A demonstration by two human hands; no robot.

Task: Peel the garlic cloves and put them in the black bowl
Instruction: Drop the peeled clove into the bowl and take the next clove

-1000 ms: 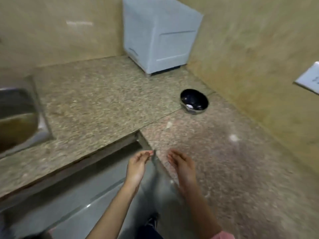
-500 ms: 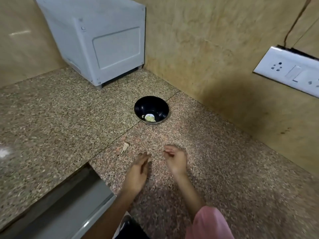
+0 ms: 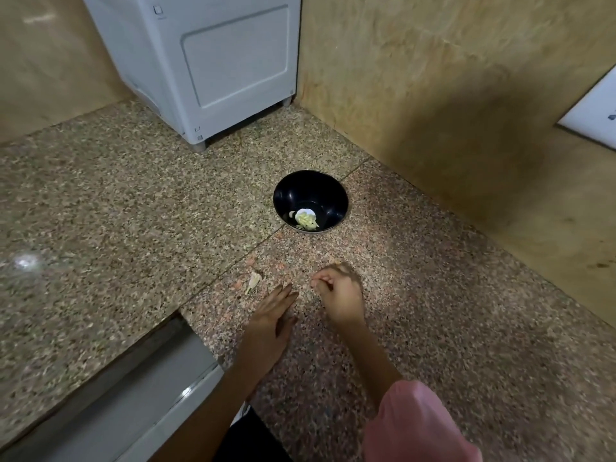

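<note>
Some peeled cloves (image 3: 306, 220) lie in the bowl (image 3: 320, 188), centre frame; a pale scrap (image 3: 254, 281), clove or skin, lies on the counter (image 3: 133, 211) lower left of it. The left hand (image 3: 274, 313) lies flat beside the scrap, and the right hand (image 3: 340, 296) is curled, on what I cannot tell. Probably between cloves: next, pinch up that scrap.

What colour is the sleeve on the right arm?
The sleeve is pink; the head view shows it best.

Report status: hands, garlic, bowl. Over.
Left hand open, fingers straight; right hand curled, contents unseen. Peeled garlic in the black bowl; one pale scrap on the counter beside the left hand. Path to bowl open.
</note>
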